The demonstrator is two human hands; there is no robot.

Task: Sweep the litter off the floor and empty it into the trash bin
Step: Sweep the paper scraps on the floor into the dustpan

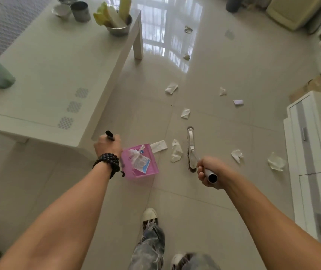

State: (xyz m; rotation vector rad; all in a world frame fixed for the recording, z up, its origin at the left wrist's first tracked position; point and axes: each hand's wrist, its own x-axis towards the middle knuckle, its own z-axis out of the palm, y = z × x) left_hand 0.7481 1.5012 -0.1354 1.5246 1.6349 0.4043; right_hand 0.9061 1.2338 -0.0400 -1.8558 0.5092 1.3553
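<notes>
My left hand (108, 146) grips the black handle of a pink dustpan (142, 169) that stands on the tiled floor and holds a crumpled plastic wrapper (141, 162). My right hand (209, 172) is closed on the silver handle of a broom (191, 147), whose brush head rests on the floor just right of the dustpan. A white crumpled tissue (176, 151) lies between broom and dustpan, and a flat paper strip (158, 146) lies by the pan's far edge. Several more paper scraps (237, 155) are scattered to the right and farther away.
A low white table (44, 75) with metal bowls stands at the left. A white cabinet (311, 152) lines the right side, with a cardboard box (315, 84) behind it. My shoe (150, 216) is on the floor below the dustpan. No trash bin is in view.
</notes>
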